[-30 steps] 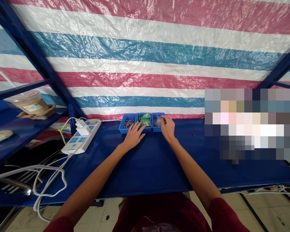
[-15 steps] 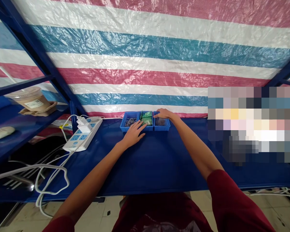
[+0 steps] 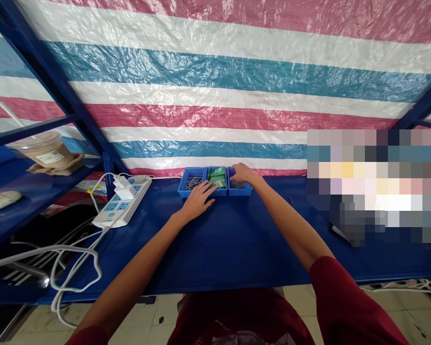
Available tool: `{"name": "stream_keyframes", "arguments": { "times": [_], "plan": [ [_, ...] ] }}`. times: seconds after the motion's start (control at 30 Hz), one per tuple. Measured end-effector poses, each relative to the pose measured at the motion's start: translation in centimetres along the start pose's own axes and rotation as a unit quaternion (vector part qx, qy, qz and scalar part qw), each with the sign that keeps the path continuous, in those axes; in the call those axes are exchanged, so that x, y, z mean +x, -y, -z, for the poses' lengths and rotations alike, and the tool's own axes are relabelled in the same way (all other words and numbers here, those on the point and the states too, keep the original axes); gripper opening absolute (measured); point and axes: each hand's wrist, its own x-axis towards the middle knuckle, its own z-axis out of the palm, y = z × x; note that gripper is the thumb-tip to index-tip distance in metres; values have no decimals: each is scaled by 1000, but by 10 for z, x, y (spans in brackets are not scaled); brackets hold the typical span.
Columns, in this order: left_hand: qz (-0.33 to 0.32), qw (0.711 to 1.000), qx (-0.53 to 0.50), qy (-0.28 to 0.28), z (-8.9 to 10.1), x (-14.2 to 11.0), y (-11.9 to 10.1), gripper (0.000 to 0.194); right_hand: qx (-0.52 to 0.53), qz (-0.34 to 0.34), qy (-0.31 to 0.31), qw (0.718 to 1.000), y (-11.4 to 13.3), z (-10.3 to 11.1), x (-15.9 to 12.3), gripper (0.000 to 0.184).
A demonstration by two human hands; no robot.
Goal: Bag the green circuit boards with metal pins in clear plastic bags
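Three small blue bins stand side by side against the striped sheet. In the left bin (image 3: 181, 188) lie many small dark and silvery pieces that look like screws (image 3: 194, 183). Green packets (image 3: 218, 178) fill the middle bin (image 3: 221, 192). Small pieces I cannot make out lie in the right bin (image 3: 240, 191). My left hand (image 3: 197, 200) is open, palm down, its spread fingertips over the front of the left and middle bins. Bent downward, the fingers of my right hand (image 3: 242, 172) reach into the right bin; their tips are hidden.
A white power strip (image 3: 124, 206) with a plugged-in charger (image 3: 125, 188) and looped cables (image 3: 75, 282) lies left. A lidded cup (image 3: 46, 151) and a mouse (image 3: 2, 200) rest on the left shelf. A small dark piece (image 3: 289, 200) lies right of my forearm. The far right is blurred out.
My right hand has dipped slightly, its fingers going further down into the right bin. The small dark piece on the table now shows beside my right forearm. My left hand stays put.
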Motion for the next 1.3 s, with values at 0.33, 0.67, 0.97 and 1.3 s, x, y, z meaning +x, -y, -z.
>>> {"name": "stream_keyframes", "arguments": {
  "times": [0.33, 0.67, 0.97, 1.3],
  "plan": [
    [-3, 999, -7, 33, 8, 3, 2, 51, -17, -37, 100, 994, 8, 0, -7, 45],
    [-21, 998, -4, -59, 10, -12, -3, 43, -50, -53, 142, 987, 21, 6, -7, 51],
    [-30, 996, -23, -79, 11, -11, -4, 38, -44, -40, 122, 991, 19, 1, -5, 55],
    [-39, 996, -28, -81, 10, -11, -2, 34, -19, -42, 94, 995, 19, -10, -11, 48]
  ]
}}
